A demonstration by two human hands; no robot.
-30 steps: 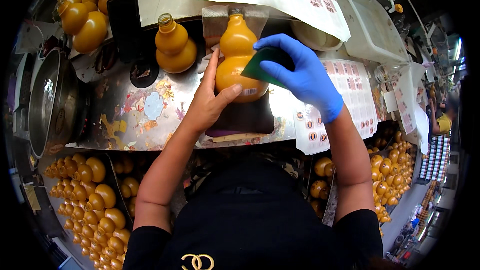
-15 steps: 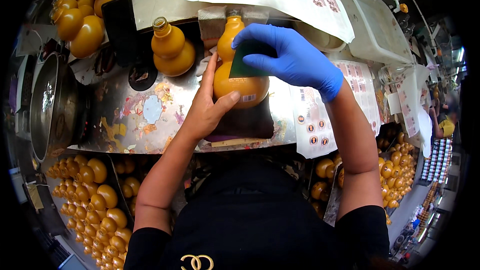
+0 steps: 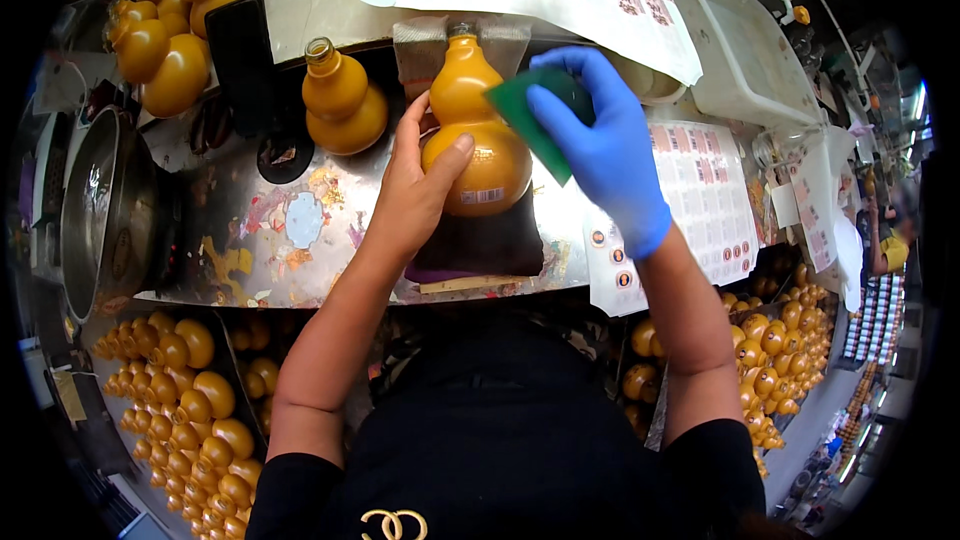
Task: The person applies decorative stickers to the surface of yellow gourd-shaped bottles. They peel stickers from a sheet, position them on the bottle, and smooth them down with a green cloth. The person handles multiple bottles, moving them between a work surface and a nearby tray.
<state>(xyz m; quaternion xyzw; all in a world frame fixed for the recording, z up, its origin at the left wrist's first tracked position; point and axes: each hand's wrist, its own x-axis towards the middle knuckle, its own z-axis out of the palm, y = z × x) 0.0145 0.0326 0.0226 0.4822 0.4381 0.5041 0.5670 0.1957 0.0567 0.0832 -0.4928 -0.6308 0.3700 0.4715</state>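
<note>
I see the bare left hand [image 3: 412,180], thumb and fingers spread, holding the left side of a yellow gourd-shaped bottle [image 3: 465,90] over a dark pad [image 3: 480,245] on the metal worktop [image 3: 220,205]. The gloved right hand [image 3: 608,145] pinches a green sheet [image 3: 535,125] between thumb and bent fingers, overlapping the bottle's right edge. A barcode label [image 3: 482,196] (I cannot read the pale print [image 3: 483,156] above) faces up; the long axis runs fore-and-aft, neck away.

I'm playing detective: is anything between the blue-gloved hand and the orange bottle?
Yes: the green sheet held in the right hand. One corner overlaps the orange bottle in this view; I can't tell if they touch. Nothing else visible stands in between: the left hand is on the bottle's left side.
</note>
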